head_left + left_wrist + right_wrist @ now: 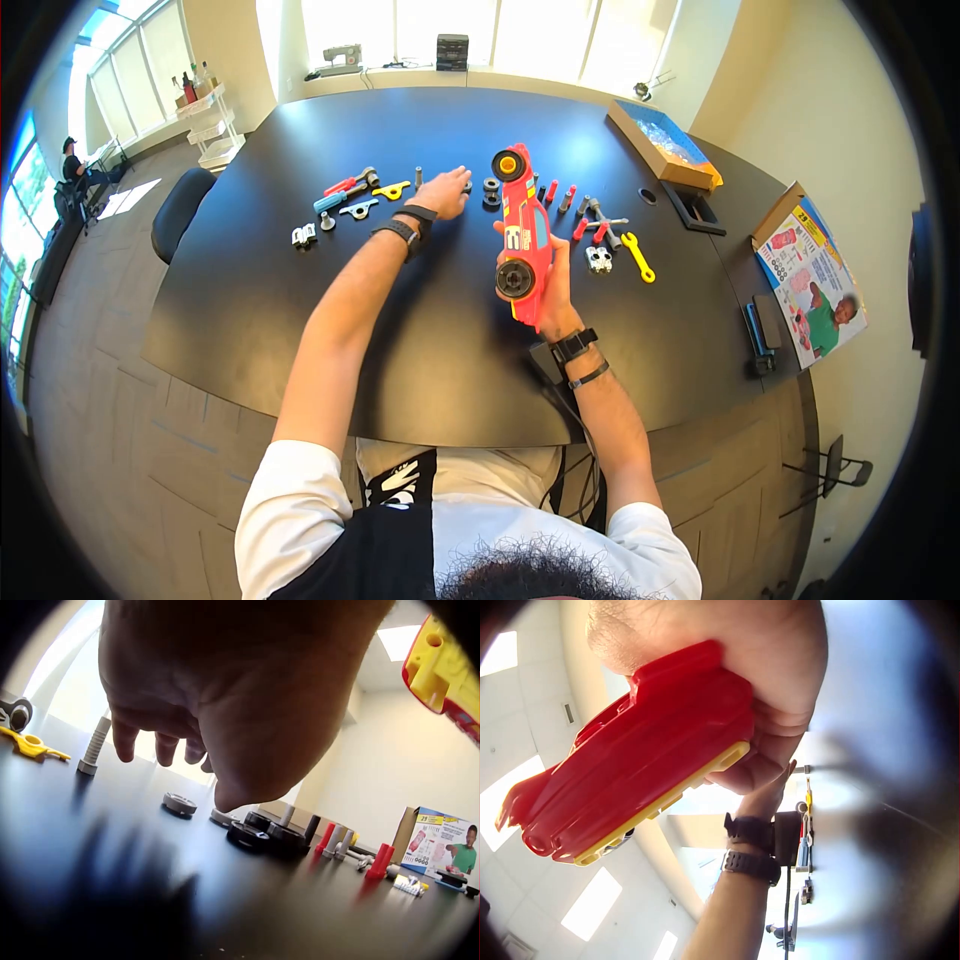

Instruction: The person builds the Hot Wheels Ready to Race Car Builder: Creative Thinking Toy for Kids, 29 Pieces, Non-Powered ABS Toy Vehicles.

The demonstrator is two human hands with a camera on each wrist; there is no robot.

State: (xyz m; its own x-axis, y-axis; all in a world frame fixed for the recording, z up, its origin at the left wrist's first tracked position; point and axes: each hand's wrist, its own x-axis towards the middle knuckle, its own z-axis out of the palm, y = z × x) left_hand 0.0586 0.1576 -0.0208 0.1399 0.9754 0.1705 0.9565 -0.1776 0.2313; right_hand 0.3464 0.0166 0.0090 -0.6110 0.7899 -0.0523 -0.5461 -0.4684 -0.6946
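My right hand (556, 285) grips a red toy car (528, 235), held on its side above the table. Two black wheels show on it in the head view; the far one has a yellow centre (508, 165). The right wrist view has its red body (652, 742) with a yellow strip along the base. Over the table, my left hand (445, 195) reaches out palm down, fingers hanging loosely. Below and beyond its fingers lie small grey discs (180, 802), beside black wheels (249, 834). A grey bolt (93, 750) stands to the left of this hand.
Toy tools and yellow parts (391, 190) lie at the left, near a blue-handled screwdriver (333, 202). Right of the car are red and grey pegs and a yellow wrench (638, 258). An open box (665, 145) and a picture box (812, 280) stand at the right edge.
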